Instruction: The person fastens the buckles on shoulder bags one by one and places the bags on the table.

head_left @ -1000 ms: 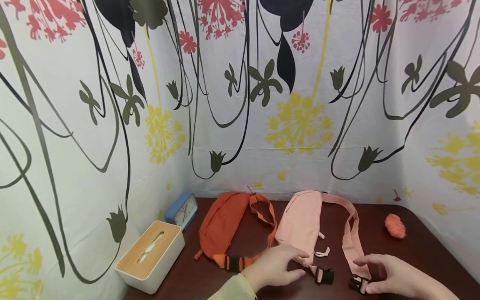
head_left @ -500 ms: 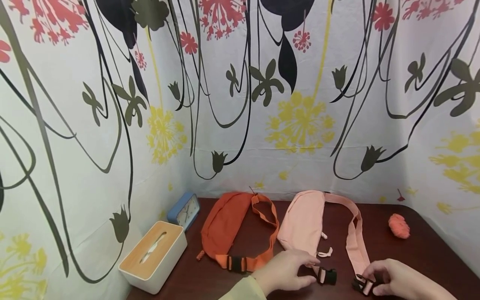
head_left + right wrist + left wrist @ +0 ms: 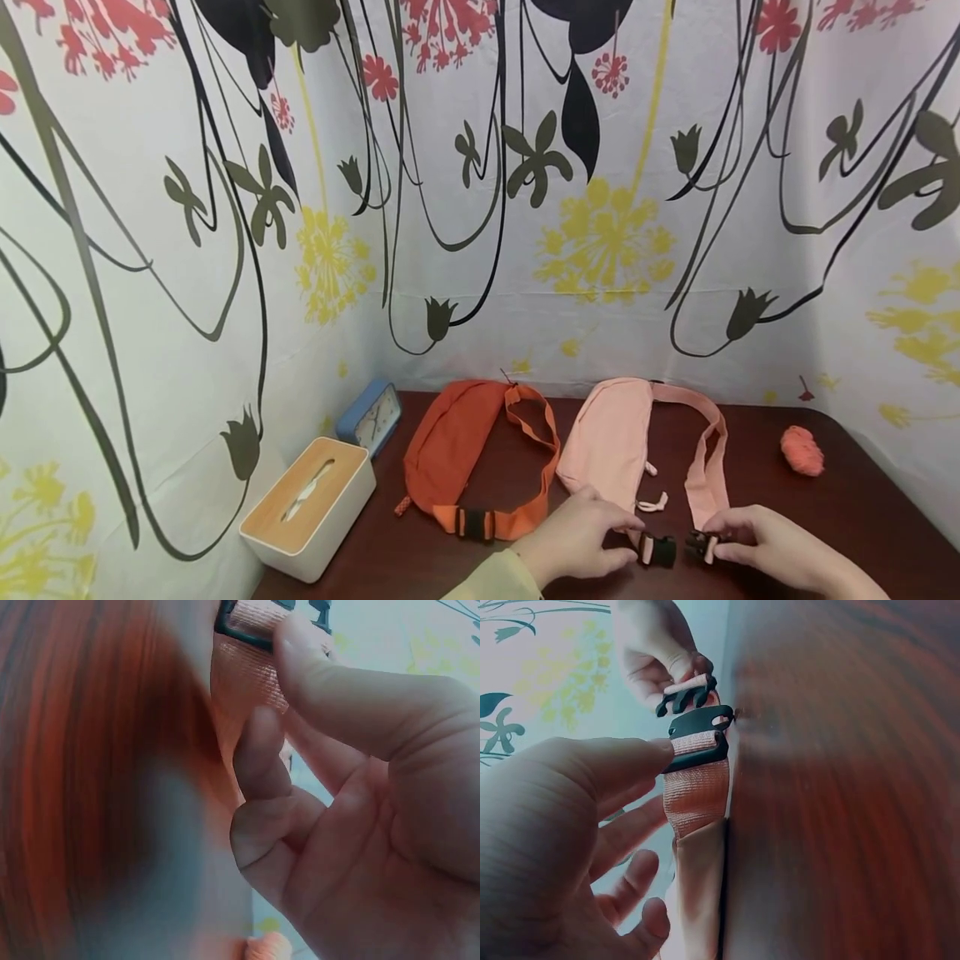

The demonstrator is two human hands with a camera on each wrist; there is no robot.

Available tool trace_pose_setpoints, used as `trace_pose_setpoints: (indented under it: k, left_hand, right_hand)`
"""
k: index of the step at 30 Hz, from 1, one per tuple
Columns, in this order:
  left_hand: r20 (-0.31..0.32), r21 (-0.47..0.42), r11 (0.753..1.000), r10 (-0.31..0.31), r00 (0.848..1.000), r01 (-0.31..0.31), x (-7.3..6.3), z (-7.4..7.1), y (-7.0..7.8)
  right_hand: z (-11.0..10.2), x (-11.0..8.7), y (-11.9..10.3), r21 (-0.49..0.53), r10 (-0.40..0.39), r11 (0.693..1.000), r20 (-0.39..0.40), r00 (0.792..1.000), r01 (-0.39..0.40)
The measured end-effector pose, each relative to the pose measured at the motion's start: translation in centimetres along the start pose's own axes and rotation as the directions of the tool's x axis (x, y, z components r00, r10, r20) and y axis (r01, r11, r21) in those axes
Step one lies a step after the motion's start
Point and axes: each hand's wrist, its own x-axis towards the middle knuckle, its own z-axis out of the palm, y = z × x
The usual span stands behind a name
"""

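Observation:
A pink waist bag (image 3: 609, 433) lies on the table, its strap (image 3: 707, 492) looping round to the right. My right hand (image 3: 772, 542) pinches the black pronged buckle half (image 3: 702, 545) on the strap's end, between thumb and fingers. My left hand (image 3: 577, 537) has its thumb on the black socket half of the buckle (image 3: 699, 724), with the index finger behind the webbing (image 3: 697, 796). In the left wrist view the prongs (image 3: 686, 697) face the socket, a small gap between them. Beside the bag lies an orange waist bag (image 3: 453, 446), its buckle (image 3: 474, 524) fastened.
A white tissue box with a wooden lid (image 3: 307, 492) stands at the table's left, a blue clock (image 3: 371, 417) behind it. A coral yarn bundle (image 3: 802, 451) lies at the far right. Patterned fabric (image 3: 480, 208) encloses the table (image 3: 780, 492) at the back and sides.
My right hand has taken hold of the pronged buckle half and brought it left, close to the socket. My left hand has moved slightly right onto the socket half.

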Motion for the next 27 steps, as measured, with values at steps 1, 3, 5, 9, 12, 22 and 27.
trace_pose_setpoints:
  k: [1, 3, 5, 9, 12, 22, 27]
  left_hand:
    - [0.010, -0.015, 1.000, 0.002, 1.000, -0.002, 0.1, 0.2, -0.1]
    - [0.045, -0.064, 0.998, -0.008, 0.999, 0.011, 0.3, 0.2, 0.0]
    - [0.081, -0.119, 0.992, -0.023, 0.996, 0.032, 0.4, 0.4, 0.0]
    - [0.116, -0.163, 0.984, -0.053, 0.992, 0.072, 0.7, 0.7, 0.2]
    - [0.114, -0.161, 0.985, -0.046, 0.992, 0.064, 0.9, 1.3, 0.2]
    - [0.054, -0.193, 0.974, -0.108, 0.993, 0.117, 1.2, 2.1, 0.3]
    - [0.022, -0.203, 0.965, -0.163, 0.986, 0.164, 1.1, 2.4, 0.4]
  right_hand:
    - [0.2, 0.3, 0.2, 0.013, -0.009, 1.000, -0.004, 1.000, 0.009]
    - [0.4, 0.8, 0.5, 0.045, -0.012, 0.999, -0.005, 1.000, 0.012]
    - [0.6, 1.3, 0.8, 0.058, -0.002, 0.998, -0.016, 1.000, 0.003]
    - [1.1, 1.9, 1.2, 0.065, 0.025, 0.998, -0.052, 0.998, -0.022]
    - [1.5, 2.0, 1.2, 0.067, 0.062, 0.996, -0.083, 0.995, -0.056]
    - [2.3, 1.6, 1.6, 0.024, 0.052, 0.999, -0.191, 0.980, -0.048]
    - [2.8, 1.5, 1.9, 0.006, 0.020, 1.000, -0.232, 0.973, -0.019]
